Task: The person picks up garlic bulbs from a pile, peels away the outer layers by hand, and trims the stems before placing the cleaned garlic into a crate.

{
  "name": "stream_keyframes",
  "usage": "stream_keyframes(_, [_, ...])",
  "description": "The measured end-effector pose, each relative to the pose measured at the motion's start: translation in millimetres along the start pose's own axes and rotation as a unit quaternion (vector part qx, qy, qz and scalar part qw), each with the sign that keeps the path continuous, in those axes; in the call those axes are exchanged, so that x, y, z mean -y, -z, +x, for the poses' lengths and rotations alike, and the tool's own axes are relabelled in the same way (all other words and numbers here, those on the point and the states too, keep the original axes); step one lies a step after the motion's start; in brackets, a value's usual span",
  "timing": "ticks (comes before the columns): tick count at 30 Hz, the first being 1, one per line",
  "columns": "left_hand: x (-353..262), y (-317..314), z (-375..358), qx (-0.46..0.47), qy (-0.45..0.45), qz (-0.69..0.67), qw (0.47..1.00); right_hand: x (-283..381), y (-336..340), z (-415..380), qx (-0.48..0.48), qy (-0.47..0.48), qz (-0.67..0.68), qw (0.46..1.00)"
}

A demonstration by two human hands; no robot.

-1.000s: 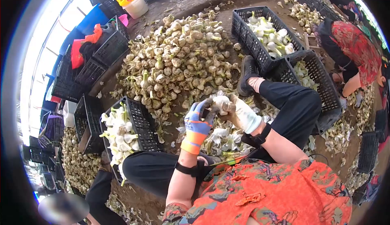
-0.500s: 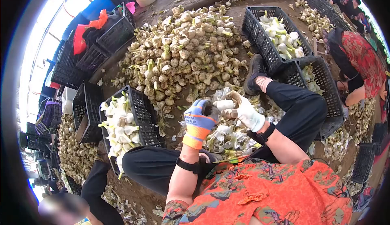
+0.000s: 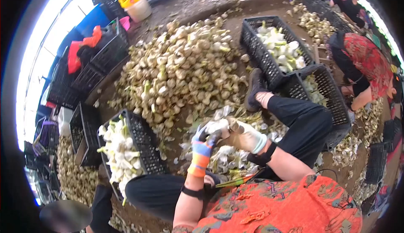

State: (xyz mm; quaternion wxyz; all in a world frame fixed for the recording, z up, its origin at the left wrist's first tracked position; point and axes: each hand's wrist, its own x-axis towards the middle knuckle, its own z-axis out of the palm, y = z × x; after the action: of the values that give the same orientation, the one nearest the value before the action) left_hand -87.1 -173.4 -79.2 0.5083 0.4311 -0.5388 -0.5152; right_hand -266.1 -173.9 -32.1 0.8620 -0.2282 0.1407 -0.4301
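A white garlic bulb is held between my hands, above a litter of papery skins. My left hand, in a blue and orange glove, is closed around its lower left side. From the other side, my right hand in a whitish glove presses curled fingers against the bulb; its fingertips are partly hidden and blurred. Loose garlic skins lie below, between my legs. Beyond my hands rises a large heap of unpeeled garlic.
At my left knee stands a black crate of cleaned garlic. Another crate with white bulbs and a crate with some garlic stand to the right. A co-worker bends at the right. Stacked crates and a white bucket are at far left.
The view has shifted, so the heap and crates sit lower and farther left. Both hands have turned around the garlic bulb, the right one rolling over with its fingers nearer the left.
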Motion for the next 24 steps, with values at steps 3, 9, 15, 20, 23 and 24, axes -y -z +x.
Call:
stream_keyframes(3, [-14.8,-9.8,1.5,-0.068,-0.086,0.198,0.974,-7.3,11.0,5.9,-0.080,-0.029,-0.055,0.995])
stream_keyframes(9, [-24.6,-13.6,5.4,-0.107,-0.079,0.132,0.982,-36.9,9.6,17.7,-0.161,-0.005,-0.137,0.977])
stream_keyframes(15, [-10.9,12.1,14.9,-0.195,0.181,-0.367,0.891,-28.3,22.7,11.7,-0.041,-0.037,-0.011,0.998])
stream_keyframes(20, [18.4,29.0,13.5,-0.170,0.096,0.432,0.880,-14.4,24.3,7.9,-0.009,-0.077,0.058,0.995])
stream_keyframes(23, [7.6,11.9,6.5,-0.046,0.045,-0.066,0.996,-13.1,26.3,14.5,-0.131,-0.071,0.090,0.985])
stream_keyframes(24, [-13.2,4.7,2.3,0.015,0.071,-0.193,0.979,-13.2,22.0,12.1,-0.116,-0.060,0.055,0.990])
